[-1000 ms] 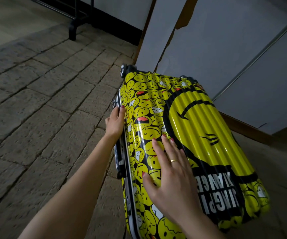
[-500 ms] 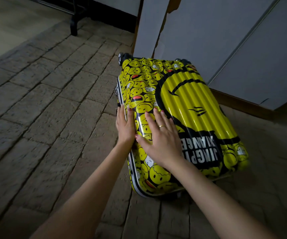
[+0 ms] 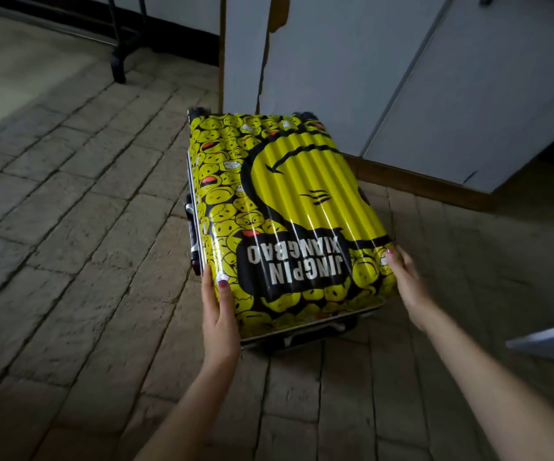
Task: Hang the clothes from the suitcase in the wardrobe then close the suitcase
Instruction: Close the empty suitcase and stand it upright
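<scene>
The yellow suitcase [image 3: 288,214] lies flat and closed on the brick-patterned floor [image 3: 79,247] in the middle of the frame, its ribbed lid facing up, printed with smiley faces and the white words "JINGPIN XIANGBAO" upside down to the camera. Its 2 wheels [image 3: 197,112] point toward the top of the frame, just beside the foot of the white wardrobe [image 3: 362,71], which fills the upper right. The left hand [image 3: 219,314] rests along the suitcase's lower left corner, fingers straight down the side and the thumb lying flat on the lid. The right hand [image 3: 408,281] touches the lower right corner with its fingers stretched out against the shell; it is blurred, so how firmly it presses cannot be told. Neither of the hands curls round anything. A dark side handle [image 3: 189,207] shows on the suitcase's left edge. A black metal stand leg [image 3: 119,44] rises in the upper left, well apart from the suitcase. A pale flat edge [image 3: 548,342] juts in at the lower right.
</scene>
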